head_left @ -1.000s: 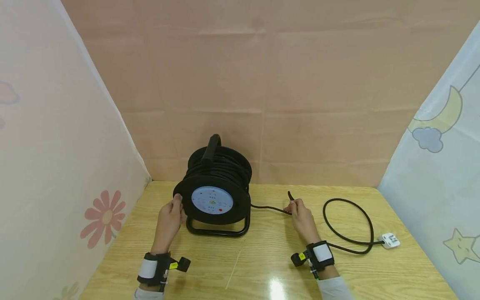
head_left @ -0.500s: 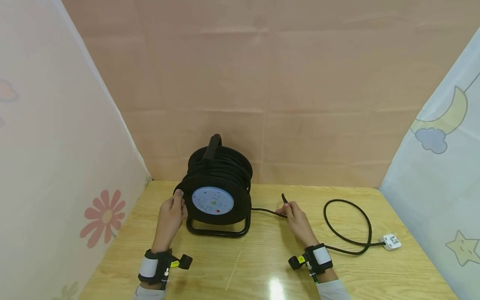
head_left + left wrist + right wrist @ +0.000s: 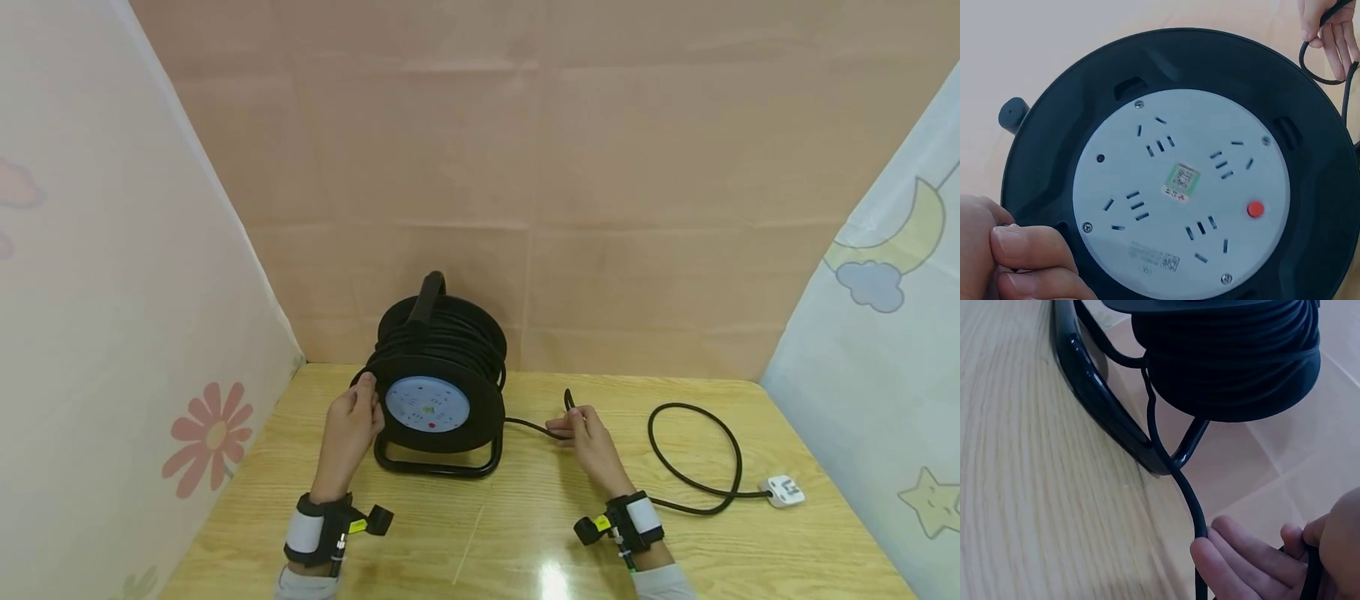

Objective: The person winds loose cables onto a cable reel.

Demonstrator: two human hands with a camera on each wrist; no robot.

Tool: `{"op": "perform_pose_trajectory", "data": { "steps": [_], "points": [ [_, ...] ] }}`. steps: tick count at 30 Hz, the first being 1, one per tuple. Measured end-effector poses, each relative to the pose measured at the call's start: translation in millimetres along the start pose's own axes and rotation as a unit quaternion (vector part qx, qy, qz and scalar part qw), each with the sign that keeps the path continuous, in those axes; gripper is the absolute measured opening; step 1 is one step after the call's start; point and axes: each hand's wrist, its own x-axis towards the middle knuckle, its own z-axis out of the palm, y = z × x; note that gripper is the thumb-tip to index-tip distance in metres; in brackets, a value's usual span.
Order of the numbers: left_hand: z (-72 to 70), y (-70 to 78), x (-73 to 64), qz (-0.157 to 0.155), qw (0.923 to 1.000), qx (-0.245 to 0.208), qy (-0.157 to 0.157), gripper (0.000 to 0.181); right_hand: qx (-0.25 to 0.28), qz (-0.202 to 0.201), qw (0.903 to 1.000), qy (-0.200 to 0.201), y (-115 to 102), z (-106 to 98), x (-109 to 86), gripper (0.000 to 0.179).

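Note:
A black cable reel [image 3: 480, 412] stands on the table, its white socket face [image 3: 427, 405] with a red button [image 3: 1255, 209] turned towards me. At the left edge of that face my left hand [image 3: 350, 433] has its fingers curled against the flange; whatever part they grip is hidden by the hand. My right hand [image 3: 592, 442], right of the reel, pinches the black cable [image 3: 528, 425] between thumb and finger. A small bend of cable rises above that thumb. In the right wrist view, the cable [image 3: 1188, 494] runs from the wound drum to the fingers.
The cable's free end lies in a loop [image 3: 738, 458] at the right of the wooden table [image 3: 555, 517], ending in a white plug [image 3: 783, 491]. A brown paper wall [image 3: 637, 208] rises behind, with patterned sheets at both sides.
The reel's face has turned a little clockwise, with the red button moving down and left. My left hand has risen slightly along the flange. My right hand has shifted left, nearer the reel.

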Motion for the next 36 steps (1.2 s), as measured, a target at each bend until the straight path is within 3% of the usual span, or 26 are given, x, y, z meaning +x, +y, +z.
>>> {"op": "perform_pose_trajectory", "data": {
  "steps": [5, 8, 12, 15, 29, 36],
  "points": [
    [2.3, 21.8, -6.9, 0.010, 0.9998, 0.015, -0.011, 0.057, 0.061, 0.014, 0.9980, -0.013, 1.2, -0.5, -1.7, 0.044],
    [3.3, 31.7, -10.1, 0.023, 0.9993, 0.024, -0.018, 0.055, -0.015, 0.008, 0.9997, 0.020, 2.5, 2.1, -0.1, 0.041],
    [5.7, 23.1, -5.2, 0.023, 0.9992, 0.030, -0.016, 0.059, -0.135, -0.013, 0.9881, 0.072, 3.8, 6.4, 2.2, 0.035],
    [7.6, 13.2, -0.5, 0.025, 0.9990, 0.037, -0.009, 0.064, -0.150, -0.018, 0.9855, 0.077, 4.3, 7.3, 1.7, 0.033],
    [14.0, 20.9, 0.1, 0.043, 0.9968, 0.067, 0.003, 0.065, -0.117, 0.019, 0.9927, 0.022, 1.1, 6.4, -0.8, 0.038],
    [17.7, 27.1, -0.6, 0.075, 0.9909, 0.111, 0.010, 0.061, -0.058, -0.012, 0.9980, 0.023, 4.3, 7.9, 0.3, 0.039]
  ]
}}
